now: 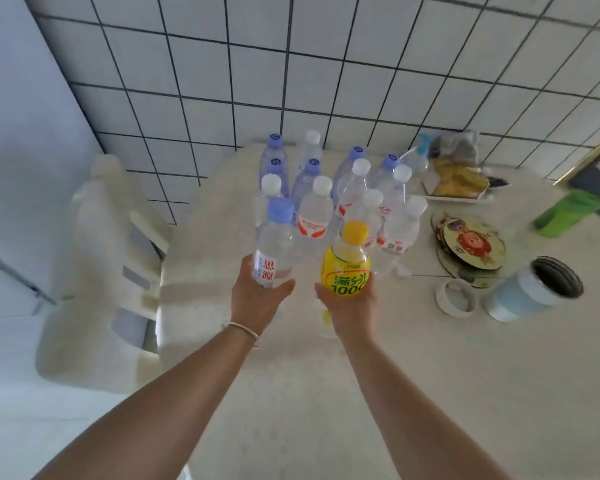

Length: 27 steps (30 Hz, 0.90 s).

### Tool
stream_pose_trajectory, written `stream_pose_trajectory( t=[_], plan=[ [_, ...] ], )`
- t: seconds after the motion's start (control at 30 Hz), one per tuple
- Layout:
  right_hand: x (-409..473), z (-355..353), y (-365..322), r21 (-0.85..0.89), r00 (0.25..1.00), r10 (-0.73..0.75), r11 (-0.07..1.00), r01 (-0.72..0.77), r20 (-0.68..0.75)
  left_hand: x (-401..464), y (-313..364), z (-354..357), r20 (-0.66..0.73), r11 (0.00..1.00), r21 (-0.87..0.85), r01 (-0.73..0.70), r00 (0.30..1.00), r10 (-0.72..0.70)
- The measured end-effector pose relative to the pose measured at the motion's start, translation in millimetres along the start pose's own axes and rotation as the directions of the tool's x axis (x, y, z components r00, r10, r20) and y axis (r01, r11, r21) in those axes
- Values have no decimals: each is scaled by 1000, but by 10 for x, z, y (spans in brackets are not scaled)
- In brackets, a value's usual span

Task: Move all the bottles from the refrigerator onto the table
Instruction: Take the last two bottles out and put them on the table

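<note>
My left hand point(257, 299) grips a clear water bottle point(274, 244) with a pale blue cap and red characters on its label. My right hand point(350, 303) grips a yellow juice bottle point(347, 268) with a yellow cap. Both bottles are upright above the near part of the white table point(291, 393), just in front of a cluster of several clear water bottles point(326, 195) with white or blue caps standing at the table's far side. The refrigerator is not in view.
A white chair point(94, 271) stands left of the table. On the right lie a round patterned plate point(471, 244), a tape roll point(456, 297), an open blue-white jar point(530, 292), a green object point(568, 211) and a tray of snacks point(458, 181). A tiled wall rises behind.
</note>
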State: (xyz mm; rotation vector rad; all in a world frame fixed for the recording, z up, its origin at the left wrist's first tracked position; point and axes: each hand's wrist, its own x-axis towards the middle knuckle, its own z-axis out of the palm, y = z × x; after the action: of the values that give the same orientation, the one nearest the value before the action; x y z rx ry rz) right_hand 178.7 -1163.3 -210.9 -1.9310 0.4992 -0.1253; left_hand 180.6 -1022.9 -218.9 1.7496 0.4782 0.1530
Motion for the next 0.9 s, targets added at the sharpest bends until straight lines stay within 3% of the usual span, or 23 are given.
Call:
stream_pose_trajectory(
  t=[0.37,0.67,0.9],
  plan=[
    [388,521,249,-57,1000,4,998,-3,11,528,-285,150,-29,985,170,24,999,-19],
    [451,654,415,-57,999,-16,998,13,-49,606,-428,189,-71,980,199,-15,997,29],
    [461,610,423,-71,999,-19,997,21,32,617,-430,157,-9,968,249,-33,999,37]
  ],
)
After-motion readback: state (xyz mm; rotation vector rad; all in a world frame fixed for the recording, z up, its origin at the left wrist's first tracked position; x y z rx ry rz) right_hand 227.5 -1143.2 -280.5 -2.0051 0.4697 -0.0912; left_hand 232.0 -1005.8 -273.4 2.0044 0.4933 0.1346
